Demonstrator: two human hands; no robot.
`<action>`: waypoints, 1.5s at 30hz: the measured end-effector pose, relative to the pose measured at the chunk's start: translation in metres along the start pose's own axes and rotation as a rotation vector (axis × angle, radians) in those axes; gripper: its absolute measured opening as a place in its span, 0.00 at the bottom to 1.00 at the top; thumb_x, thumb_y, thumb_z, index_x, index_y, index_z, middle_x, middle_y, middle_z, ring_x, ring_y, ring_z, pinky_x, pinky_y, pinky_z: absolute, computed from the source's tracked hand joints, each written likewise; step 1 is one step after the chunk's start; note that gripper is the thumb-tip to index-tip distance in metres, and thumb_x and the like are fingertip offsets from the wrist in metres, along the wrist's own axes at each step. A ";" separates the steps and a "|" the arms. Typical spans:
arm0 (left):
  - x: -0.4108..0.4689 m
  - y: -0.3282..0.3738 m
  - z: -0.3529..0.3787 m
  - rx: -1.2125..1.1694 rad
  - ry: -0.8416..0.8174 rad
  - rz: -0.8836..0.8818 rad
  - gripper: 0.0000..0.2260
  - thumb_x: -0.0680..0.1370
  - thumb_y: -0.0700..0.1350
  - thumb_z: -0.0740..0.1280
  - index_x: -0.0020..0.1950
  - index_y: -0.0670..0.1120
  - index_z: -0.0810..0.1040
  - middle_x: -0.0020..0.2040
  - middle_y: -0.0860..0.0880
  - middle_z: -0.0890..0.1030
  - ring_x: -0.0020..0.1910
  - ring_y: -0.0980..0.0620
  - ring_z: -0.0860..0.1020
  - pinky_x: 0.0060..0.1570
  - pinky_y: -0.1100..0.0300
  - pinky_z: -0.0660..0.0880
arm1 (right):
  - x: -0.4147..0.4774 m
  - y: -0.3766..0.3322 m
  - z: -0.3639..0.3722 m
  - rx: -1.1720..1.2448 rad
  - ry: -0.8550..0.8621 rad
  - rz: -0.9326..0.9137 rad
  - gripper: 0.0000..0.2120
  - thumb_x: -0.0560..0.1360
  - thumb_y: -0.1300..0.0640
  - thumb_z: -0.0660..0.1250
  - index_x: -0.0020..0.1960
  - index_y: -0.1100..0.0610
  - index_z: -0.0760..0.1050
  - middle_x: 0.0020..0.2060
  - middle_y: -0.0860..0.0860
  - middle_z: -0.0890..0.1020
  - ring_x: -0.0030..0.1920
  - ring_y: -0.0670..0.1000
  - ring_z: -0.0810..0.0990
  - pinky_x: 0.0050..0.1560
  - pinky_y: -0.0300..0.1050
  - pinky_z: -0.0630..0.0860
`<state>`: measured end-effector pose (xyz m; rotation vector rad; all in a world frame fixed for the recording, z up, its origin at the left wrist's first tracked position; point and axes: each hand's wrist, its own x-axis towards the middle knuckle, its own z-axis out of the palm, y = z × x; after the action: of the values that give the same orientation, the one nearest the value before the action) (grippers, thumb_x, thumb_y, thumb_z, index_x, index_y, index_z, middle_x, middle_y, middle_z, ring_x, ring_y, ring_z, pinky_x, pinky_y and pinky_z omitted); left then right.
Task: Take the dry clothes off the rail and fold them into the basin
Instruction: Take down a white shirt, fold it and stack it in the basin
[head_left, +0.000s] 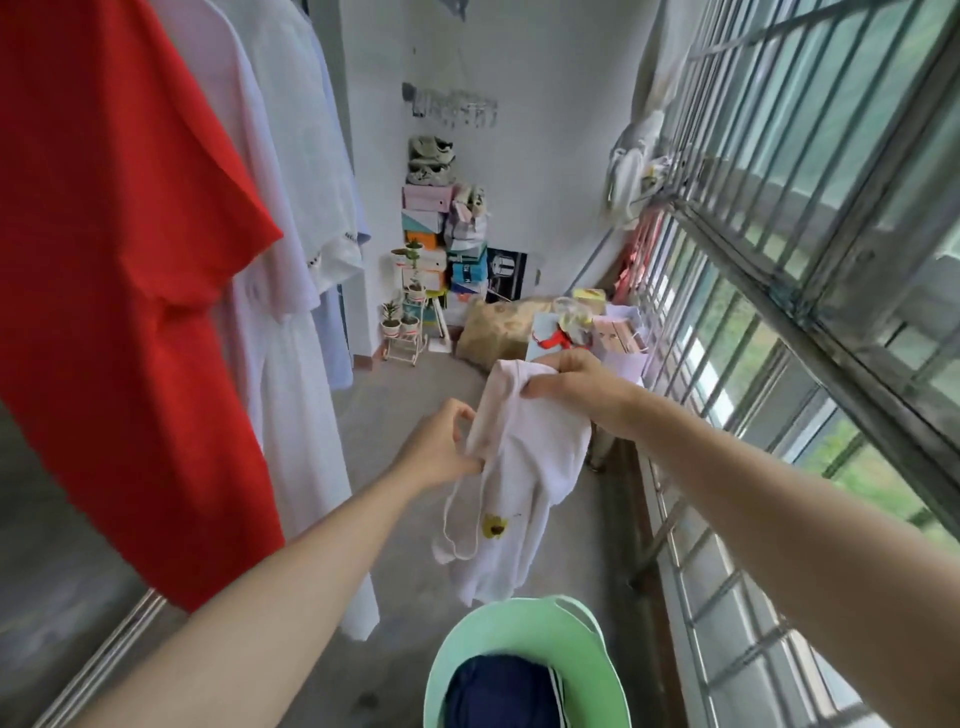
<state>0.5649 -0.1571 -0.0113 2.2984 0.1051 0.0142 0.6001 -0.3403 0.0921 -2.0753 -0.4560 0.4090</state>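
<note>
Head view: the left hand (441, 447) and right hand (566, 384) each close their grip on the pale garment (530, 467), which hangs just above the green basin (467, 644). Its yellow print shows no readable words. A navy garment (498, 691) lies in the basin. A red shirt (119, 291) hangs on the left. The lettering on the stacked shoe boxes (441, 244) is too small to read.

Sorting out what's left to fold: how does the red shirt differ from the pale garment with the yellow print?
The red shirt hangs untouched; the pale garment is held by the left hand and right hand near the basin. The red shirt is plain; the pale garment bears a yellow print. The red shirt hangs flat, the pale garment bunched. Neither is in the basin.
</note>
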 end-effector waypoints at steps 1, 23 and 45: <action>0.003 -0.007 0.007 0.093 -0.002 -0.014 0.19 0.65 0.48 0.76 0.50 0.50 0.72 0.45 0.47 0.73 0.44 0.48 0.76 0.44 0.56 0.73 | -0.005 0.000 -0.007 0.029 -0.006 0.000 0.05 0.74 0.63 0.66 0.47 0.65 0.78 0.42 0.56 0.78 0.44 0.52 0.77 0.49 0.45 0.75; 0.023 -0.019 0.011 0.342 0.024 0.049 0.18 0.67 0.60 0.56 0.33 0.44 0.63 0.29 0.47 0.69 0.34 0.43 0.70 0.33 0.56 0.62 | -0.035 0.187 -0.075 -0.304 0.254 0.150 0.10 0.76 0.63 0.58 0.36 0.63 0.69 0.30 0.53 0.69 0.33 0.50 0.67 0.34 0.45 0.59; 0.026 -0.018 0.019 0.471 -0.015 -0.288 0.08 0.73 0.34 0.55 0.48 0.41 0.70 0.45 0.39 0.76 0.35 0.40 0.78 0.27 0.55 0.76 | -0.034 0.187 -0.048 -0.515 0.387 0.258 0.07 0.75 0.65 0.54 0.46 0.59 0.70 0.44 0.58 0.75 0.39 0.59 0.79 0.40 0.55 0.79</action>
<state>0.5904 -0.1572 -0.0382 2.7280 0.4744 -0.1946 0.6222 -0.4831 -0.0410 -2.6514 -0.0574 0.0233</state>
